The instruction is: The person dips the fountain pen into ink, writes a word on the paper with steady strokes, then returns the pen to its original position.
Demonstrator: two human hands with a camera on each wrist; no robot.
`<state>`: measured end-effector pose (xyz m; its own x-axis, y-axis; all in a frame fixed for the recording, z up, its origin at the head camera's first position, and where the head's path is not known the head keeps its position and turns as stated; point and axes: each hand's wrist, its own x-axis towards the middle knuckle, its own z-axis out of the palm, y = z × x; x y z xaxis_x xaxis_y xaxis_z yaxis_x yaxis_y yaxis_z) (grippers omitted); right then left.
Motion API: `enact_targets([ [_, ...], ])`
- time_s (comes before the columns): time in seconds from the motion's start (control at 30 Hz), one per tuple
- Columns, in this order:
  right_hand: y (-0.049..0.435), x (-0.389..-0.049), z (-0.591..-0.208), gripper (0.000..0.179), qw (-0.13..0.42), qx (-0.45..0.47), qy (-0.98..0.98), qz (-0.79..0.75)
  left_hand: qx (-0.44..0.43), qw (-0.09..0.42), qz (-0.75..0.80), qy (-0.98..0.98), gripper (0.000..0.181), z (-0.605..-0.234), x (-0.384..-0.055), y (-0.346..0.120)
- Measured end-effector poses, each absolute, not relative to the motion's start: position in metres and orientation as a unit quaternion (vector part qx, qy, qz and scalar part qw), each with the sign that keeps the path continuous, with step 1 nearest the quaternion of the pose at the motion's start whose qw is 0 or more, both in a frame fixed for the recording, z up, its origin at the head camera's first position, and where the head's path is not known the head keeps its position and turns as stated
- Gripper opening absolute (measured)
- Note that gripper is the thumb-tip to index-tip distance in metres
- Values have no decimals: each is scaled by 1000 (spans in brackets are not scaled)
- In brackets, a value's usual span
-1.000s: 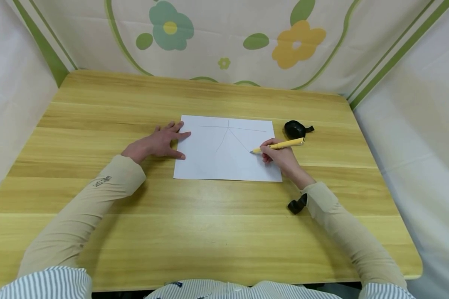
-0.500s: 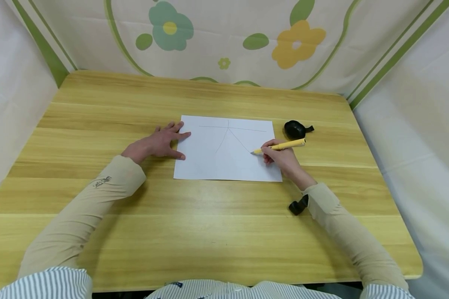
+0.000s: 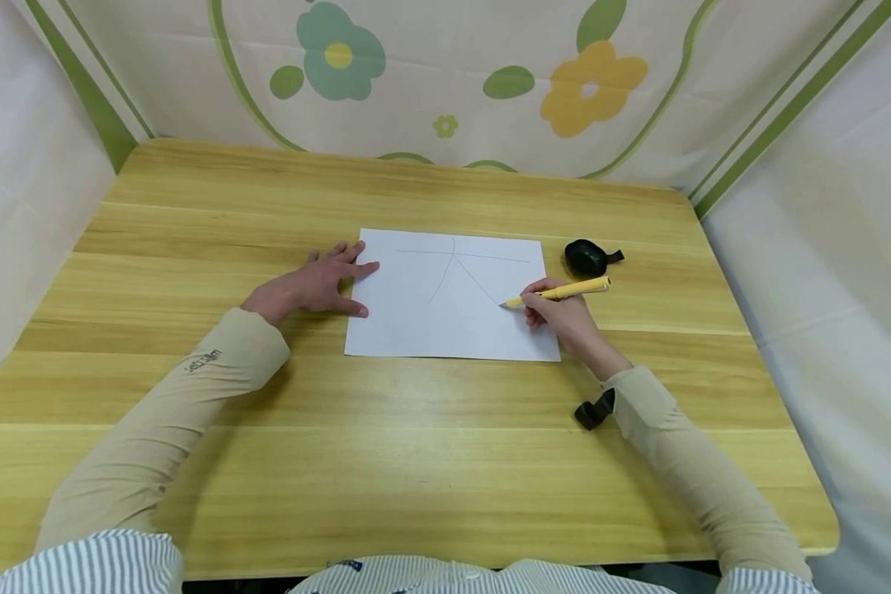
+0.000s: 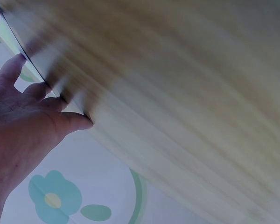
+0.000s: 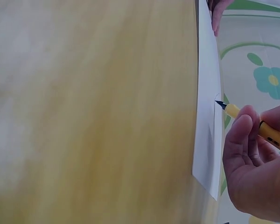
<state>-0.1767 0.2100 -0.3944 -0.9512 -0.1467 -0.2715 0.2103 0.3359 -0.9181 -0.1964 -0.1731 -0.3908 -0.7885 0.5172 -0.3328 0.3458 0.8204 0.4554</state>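
Observation:
A white sheet of paper [image 3: 445, 330] lies on the wooden table, bearing thin lines: a long near-horizontal one, a short stroke crossing it, and two slanting down from there. My right hand [image 3: 560, 318] pinches a yellow fountain pen [image 3: 582, 287] between thumb and fingers. Its dark nib [image 5: 220, 104] meets the paper at the lower end of the right-hand slanting line. At the sheet's left edge, my left hand [image 3: 319, 282] rests with fingers spread, thumb and index fingertip on the paper. The left wrist view shows those spread fingers [image 4: 77, 122] along the tabletop.
Behind the right hand sits a round black object with a short tab [image 3: 585, 258]. Another small black piece [image 3: 592, 411] shows beside the right cuff. The wooden table [image 3: 386, 470] is bordered by a flowered curtain [image 3: 431, 74] at the back and pale cloth at both sides.
My right hand and the pen have slid slightly right and toward me, and the right slanting line has grown a little longer. The left hand has stayed put.

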Motion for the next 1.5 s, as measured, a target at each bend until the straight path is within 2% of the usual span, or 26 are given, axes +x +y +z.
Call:
enact_targets([
  [0.47,215,-175,-393,17,154,26,793,-589,233,227,186,927,82,-390,-197,-173],
  [1.5,219,-172,-395,21,153,23,802,-577,232,232,192,925,82,-391,-198,-173],
])
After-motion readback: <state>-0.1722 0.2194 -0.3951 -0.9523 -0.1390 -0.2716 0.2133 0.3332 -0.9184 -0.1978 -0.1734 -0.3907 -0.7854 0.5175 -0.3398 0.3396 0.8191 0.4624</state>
